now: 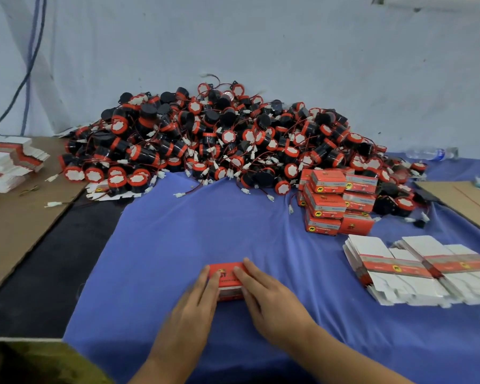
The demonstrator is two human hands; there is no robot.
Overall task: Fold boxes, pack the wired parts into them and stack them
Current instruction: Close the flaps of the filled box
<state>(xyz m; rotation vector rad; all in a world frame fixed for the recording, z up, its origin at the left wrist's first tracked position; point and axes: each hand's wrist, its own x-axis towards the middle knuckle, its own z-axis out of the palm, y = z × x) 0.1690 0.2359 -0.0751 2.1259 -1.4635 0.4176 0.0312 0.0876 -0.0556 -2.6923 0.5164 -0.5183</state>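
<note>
Nearest the camera, the left grip [196, 303] lies against the left side of a red box [228, 274] on the blue cloth [172, 234] that covers the table. Its fingers are straight and released, pressing the side wall rather than curling round it. The box looks closed and squared up; whether a wired part is inside cannot be seen. The right grip [270, 296] rests over the box's top and right edge, fingers also flat and loose, clenching nothing. The two seem to hold the box lightly between them.

My reading is that the closing of this box is just about done, and the flaps are being pressed flat. The next move would call for one grip to curl round the box, lift it, and carry it up and to the right.

Farther back, from the left: flat box blanks [10, 162] lie fanned on a sheet of cardboard [20, 225]. The big pile of wired parts [219, 139] fills the middle. A stack of packed boxes [336, 202] stands at the pile's right foot, well apart from both grips. More banded blanks [416, 271] lie near the right grip's side.
</note>
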